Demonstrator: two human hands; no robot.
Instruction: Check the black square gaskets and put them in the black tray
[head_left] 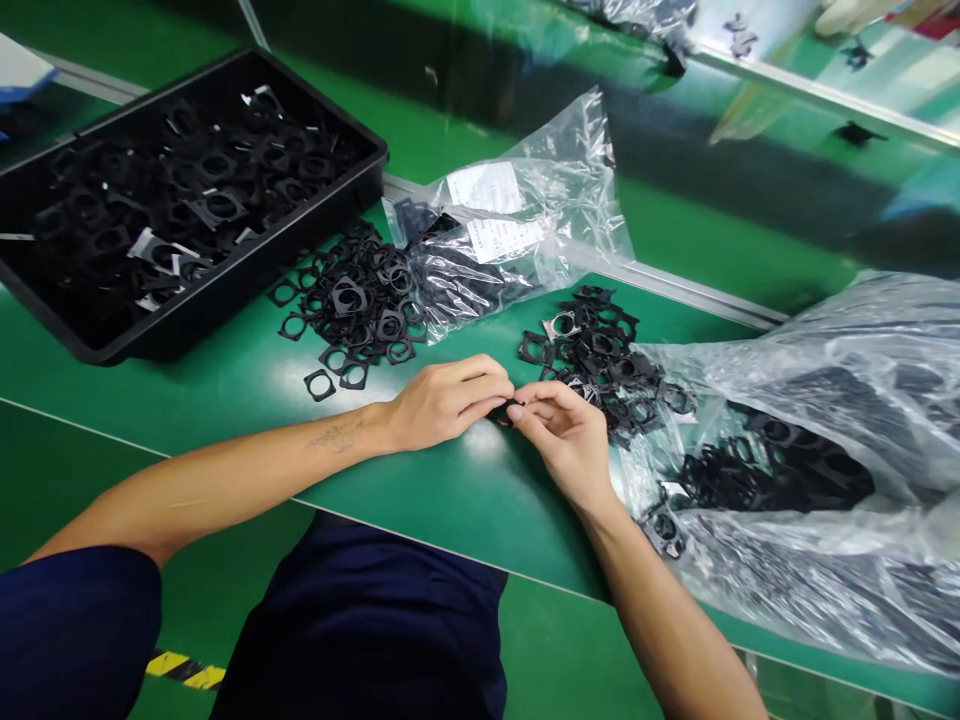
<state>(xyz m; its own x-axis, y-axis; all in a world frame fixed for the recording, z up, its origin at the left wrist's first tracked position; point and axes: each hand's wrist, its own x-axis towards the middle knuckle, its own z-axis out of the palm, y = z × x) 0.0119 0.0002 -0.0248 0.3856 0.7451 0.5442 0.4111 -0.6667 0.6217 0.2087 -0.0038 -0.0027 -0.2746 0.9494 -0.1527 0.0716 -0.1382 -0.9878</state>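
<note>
Fingertips of my left hand (452,402) and my right hand (568,436) meet over the green table, both pinching one small black plastic part (504,412). Most of that part is hidden by the fingers, so its full shape does not show. Just beyond my right hand lies a heap of black square frame parts (600,345) with round openings. Another heap of thin black ring-shaped frames (352,300) spreads out beyond my left hand, with a few loose ones at its near side.
A black tray (300,232) full of black parts stands at the left. Between the heaps lies a clear labelled bag (555,215) of parts. At the right, a large open plastic bag (825,580) spills more parts on the green table (420,510).
</note>
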